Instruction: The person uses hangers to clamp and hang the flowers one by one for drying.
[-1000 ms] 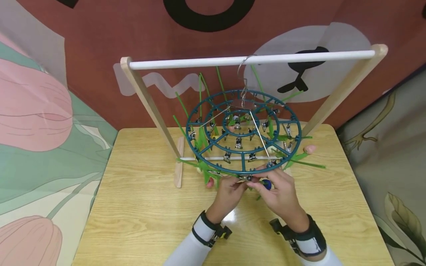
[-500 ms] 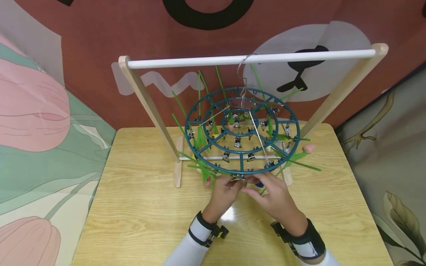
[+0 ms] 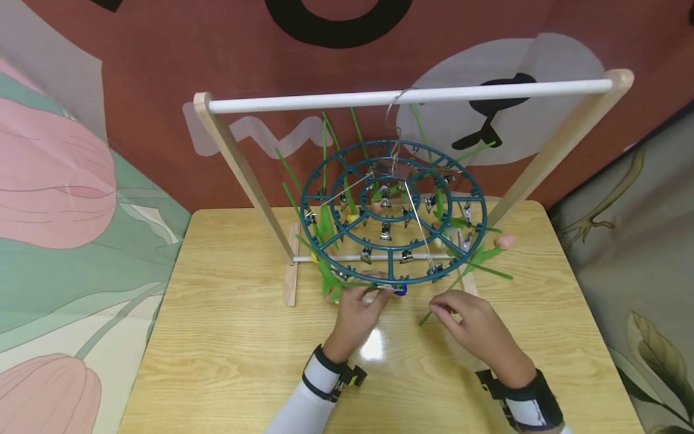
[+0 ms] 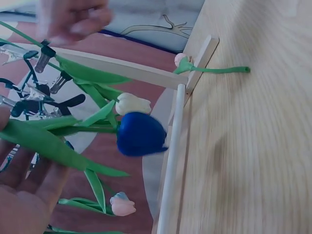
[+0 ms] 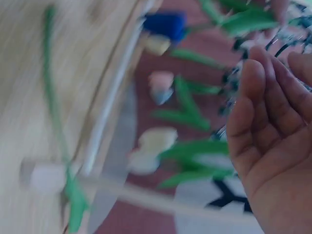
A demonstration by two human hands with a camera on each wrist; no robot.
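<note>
An artificial blue tulip (image 4: pixel 141 134) hangs head-down at the near rim of a round teal clip hanger (image 3: pixel 391 280). My left hand (image 3: pixel 355 319) holds the blue tulip by its stem and leaf, thumb on one side and fingers on the other, close to a metal clip; the exact pinch point is hidden. To the right, my right hand (image 3: pixel 477 319) is apart from the hanger, with loosely bent fingers and nothing visible in them. Other tulips hang from the clips, among them a white tulip (image 4: pixel 132 104) and a pink and pale-blue tulip (image 4: pixel 122 204).
The hanger hooks over the white bar (image 3: pixel 303 102) of a wooden rack (image 3: pixel 553 150). A loose pink tulip (image 3: pixel 504 242) lies on the wooden table (image 3: pixel 217 349) by the rack's right foot, its stem pointing forward. Several green stems (image 3: pixel 358 129) stick up behind the hanger.
My right hand has left the near rim and moved right and slightly down. My left hand stays by the rim with the blue tulip, shifted slightly left. The hanger has turned a little.
</note>
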